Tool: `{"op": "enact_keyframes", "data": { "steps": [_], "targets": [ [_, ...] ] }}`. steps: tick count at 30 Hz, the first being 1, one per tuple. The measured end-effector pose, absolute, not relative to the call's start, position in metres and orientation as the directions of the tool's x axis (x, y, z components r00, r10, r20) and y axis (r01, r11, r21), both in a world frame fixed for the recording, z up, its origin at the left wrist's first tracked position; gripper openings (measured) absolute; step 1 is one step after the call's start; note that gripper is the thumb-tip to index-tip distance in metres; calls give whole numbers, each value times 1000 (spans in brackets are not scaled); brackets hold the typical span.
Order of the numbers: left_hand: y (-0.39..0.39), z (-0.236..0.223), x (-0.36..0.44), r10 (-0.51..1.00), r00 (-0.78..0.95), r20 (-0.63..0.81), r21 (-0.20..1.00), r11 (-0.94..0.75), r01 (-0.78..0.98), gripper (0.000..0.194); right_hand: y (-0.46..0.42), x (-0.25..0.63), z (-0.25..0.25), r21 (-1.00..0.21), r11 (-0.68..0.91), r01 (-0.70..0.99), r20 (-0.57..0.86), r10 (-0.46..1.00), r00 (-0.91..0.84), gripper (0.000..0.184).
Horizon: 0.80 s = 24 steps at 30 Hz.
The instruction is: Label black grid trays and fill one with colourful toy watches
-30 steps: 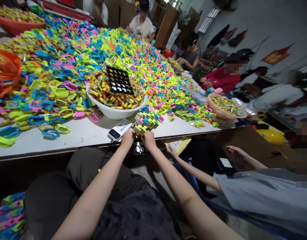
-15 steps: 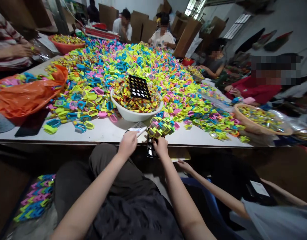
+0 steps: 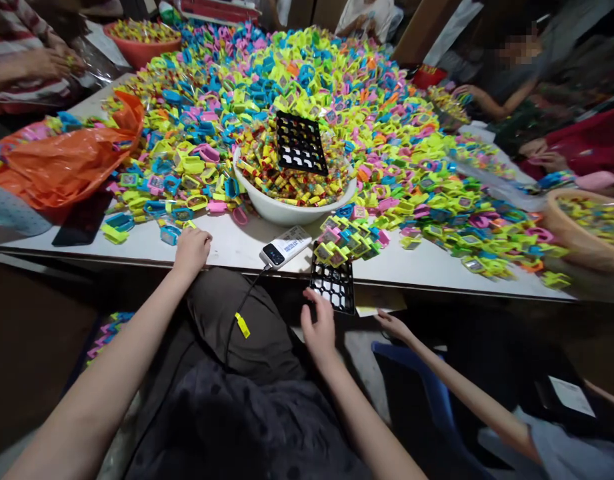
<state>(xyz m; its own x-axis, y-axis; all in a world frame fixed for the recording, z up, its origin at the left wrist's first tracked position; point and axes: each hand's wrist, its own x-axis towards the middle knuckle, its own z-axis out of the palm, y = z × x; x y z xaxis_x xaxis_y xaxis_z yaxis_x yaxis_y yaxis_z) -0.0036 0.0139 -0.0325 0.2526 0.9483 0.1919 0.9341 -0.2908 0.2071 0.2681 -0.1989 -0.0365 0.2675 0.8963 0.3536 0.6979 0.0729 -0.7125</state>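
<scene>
My left hand (image 3: 193, 250) is at the table's front edge, beside a blue toy watch (image 3: 169, 234) and a yellow-green one; its fingertips are mostly hidden behind the back of the hand. My right hand (image 3: 319, 330) is open, thumb and fingers apart, just below a black grid tray (image 3: 334, 287) that overhangs the edge. A block of stacked toy watches (image 3: 347, 240) rests at the tray's far end. Between my hands lies a white power bank (image 3: 287, 248) with a dark display. Its black cable, bearing a yellow tag (image 3: 242, 325), runs down over my leg.
A white bowl (image 3: 291, 212) of small yellow-and-red wrapped pieces holds another black tray (image 3: 301, 143). Behind it spreads a big heap of colourful toy watches (image 3: 307, 73). An orange bag (image 3: 71, 163) lies left. At right, a co-worker's arm (image 3: 451, 373) reaches below the table.
My left hand has let go of the power bank and moved left to the watches. My right hand has come off the tray and drawn back toward me. The camera view has tilted down.
</scene>
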Motion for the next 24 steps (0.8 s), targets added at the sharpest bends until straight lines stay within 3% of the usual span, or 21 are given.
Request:
{"op": "enact_keyframes", "data": {
  "steps": [5,10,14,18,24],
  "targets": [
    [-32,11,17,882,318,348,412,-448,793,20,-194,227,-30,-773,213,597,348,930,120,47],
    [-119,51,52,671,524,525,448,-741,500,15,-167,214,-41,-845,257,469,362,920,150,81],
    [-163,39,66,619,634,464,575,-755,316,26,-151,210,-58,-844,305,442,406,901,154,91],
    [-178,8,77,668,602,438,644,-700,309,30,-138,206,-64,-837,335,433,451,870,199,84],
    [-170,5,88,652,620,436,673,-694,256,33,-129,217,-50,-834,243,496,353,925,140,40]
  ]
}}
